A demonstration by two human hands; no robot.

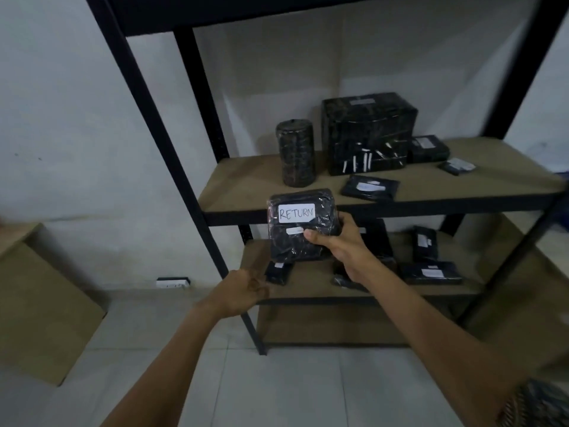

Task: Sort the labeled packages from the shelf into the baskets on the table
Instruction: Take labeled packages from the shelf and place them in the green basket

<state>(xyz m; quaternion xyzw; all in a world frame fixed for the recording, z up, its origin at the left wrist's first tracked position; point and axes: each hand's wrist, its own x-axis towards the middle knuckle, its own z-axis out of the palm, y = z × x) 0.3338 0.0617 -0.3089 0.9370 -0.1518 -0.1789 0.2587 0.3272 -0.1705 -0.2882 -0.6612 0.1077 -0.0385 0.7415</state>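
Left hand (243, 291): nearest, fingers loosely curled, holding nothing, below and left of the held package.
Right hand (335, 238): grips the RETURN package (300, 226), thumb on its front.
RETURN package: black wrap, white label facing the camera, held in the air before the shelf.
Lower shelf board (308, 291): several small packages (429, 272).
Middle shelf board (246, 192): upright cylinder (297, 152) beside a large box (368, 134); flat packages (369, 188) nearby.

Held package (300, 224): black wrap, white label reading RETURN, upright, gripped by right hand (341, 241) before the shelf (400, 208).
Other packages (368, 134): black, labelled, resting on two shelf boards.
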